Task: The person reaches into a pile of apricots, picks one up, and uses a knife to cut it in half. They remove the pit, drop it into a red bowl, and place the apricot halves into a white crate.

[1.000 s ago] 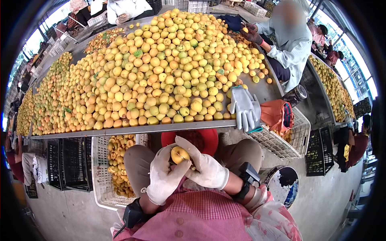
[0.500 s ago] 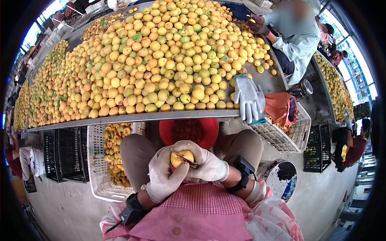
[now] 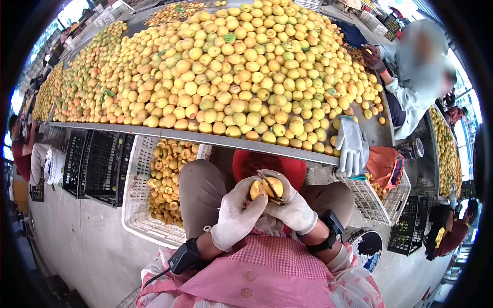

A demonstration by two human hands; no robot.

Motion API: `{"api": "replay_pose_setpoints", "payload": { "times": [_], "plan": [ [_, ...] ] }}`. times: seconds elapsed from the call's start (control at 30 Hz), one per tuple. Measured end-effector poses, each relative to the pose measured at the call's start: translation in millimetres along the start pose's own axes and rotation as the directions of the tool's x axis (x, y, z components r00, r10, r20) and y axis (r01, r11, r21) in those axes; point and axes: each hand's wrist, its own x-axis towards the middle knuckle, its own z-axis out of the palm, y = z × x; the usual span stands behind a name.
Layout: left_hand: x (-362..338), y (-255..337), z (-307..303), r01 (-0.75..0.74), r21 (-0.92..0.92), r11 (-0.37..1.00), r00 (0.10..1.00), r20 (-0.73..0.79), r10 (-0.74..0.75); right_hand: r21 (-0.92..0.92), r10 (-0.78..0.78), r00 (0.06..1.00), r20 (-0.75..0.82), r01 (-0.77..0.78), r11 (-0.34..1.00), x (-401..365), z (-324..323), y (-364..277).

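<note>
A yellow fruit [image 3: 258,189], split partly into two halves, is between my two gloved hands above my lap. My left hand [image 3: 239,213] has its fingers wrapped round the left half. On the other side, my right hand [image 3: 294,208] holds the right half, with a thin dark tool [image 3: 269,186] across the fruit at its fingers. Under the table edge, a red basin [image 3: 292,172] with dark contents stands just beyond my hands. A white crate [image 3: 134,205] of halved fruit [image 3: 167,177] is to the left of my knees.
A metal table [image 3: 205,137] bears a large heap of fruit [image 3: 205,77]. Grey gloves [image 3: 352,149] hang over its edge beside an orange cloth [image 3: 382,167] on a white crate [image 3: 367,201]. A bucket [image 3: 367,246] stands right of my knee. A co-worker [image 3: 416,97] is at the far right.
The fruit, whole-looking before, now shows two parted halves with the dark tool across it. The view has shifted, so my hands and the table edge appear further right.
</note>
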Motion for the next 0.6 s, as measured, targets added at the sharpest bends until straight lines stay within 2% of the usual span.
{"api": "replay_pose_setpoints", "payload": {
  "times": [0.03, 0.07, 0.1, 0.13, 0.17, 0.2, 0.23, 0.27, 0.33, 0.4, 0.47, 0.53, 0.57, 0.6],
  "plan": [
    [1, 7, -3, 0.025, -0.074, 0.997, 0.999, 0.050, -0.021, 0.090, 0.113, 0.993, -0.013, -0.112, 0.990, -1, 0, -8],
    [0, 8, -5, 0.022, -0.079, 0.997, 0.999, 0.035, -0.019, 0.178, 0.227, 0.974, -0.021, -0.220, 0.959, 0, 0, -14],
    [1, 9, -8, 0.067, -0.199, 0.978, 0.997, 0.058, -0.057, 0.031, 0.121, 0.992, -0.029, -0.120, 0.992, 3, 0, -9],
    [1, 9, -10, 0.116, -0.313, 0.943, 0.992, 0.090, -0.092, 0.025, 0.123, 0.992, -0.024, -0.122, 0.992, 6, -1, -8],
    [1, -4, -11, 0.112, -0.382, 0.917, 0.993, 0.078, -0.089, 0.104, 0.201, 0.979, -0.023, -0.198, 0.975, 8, -2, -9],
    [4, -8, -20, 0.059, -0.297, 0.953, 0.998, 0.047, -0.047, 0.182, 0.277, 0.961, -0.021, -0.269, 0.946, 11, -3, -9],
    [1, -8, -26, 0.158, -0.491, 0.857, 0.987, 0.055, -0.151, 0.183, 0.260, 0.961, -0.090, -0.241, 0.953, 19, 1, -6],
    [-1, -6, -32, 0.245, -0.658, 0.712, 0.964, 0.088, -0.250, 0.153, 0.307, 0.947, -0.098, -0.290, 0.944, 27, -1, -8],
    [-5, -10, -48, 0.201, -0.683, 0.703, 0.972, 0.047, -0.231, -0.006, 0.332, 0.929, -0.161, -0.338, 0.941, 47, 2, -5],
    [-11, -13, -64, 0.169, -0.714, 0.679, 0.974, 0.014, -0.227, -0.105, 0.365, 0.924, -0.112, -0.376, 0.921, 77, 12, -13],
    [-18, -19, -75, 0.136, -0.678, 0.722, 0.982, -0.004, -0.190, -0.263, 0.288, 0.957, 0.036, -0.269, 0.927, 103, 42, -40],
    [-22, -11, -82, 0.100, -0.640, 0.762, 0.988, -0.029, -0.153, -0.412, 0.105, 0.971, 0.217, -0.007, 0.911, 119, 77, -70],
    [-23, 1, -80, 0.053, -0.684, 0.727, 0.986, -0.081, -0.148, -0.487, -0.217, 0.946, 0.239, 0.310, 0.817, 135, 89, -56],
    [-23, 9, -80, 0.003, -0.725, 0.688, 0.981, -0.133, -0.144, -0.541, -0.510, 0.811, 0.287, 0.576, 0.613, 150, 96, -42]
  ]
}}
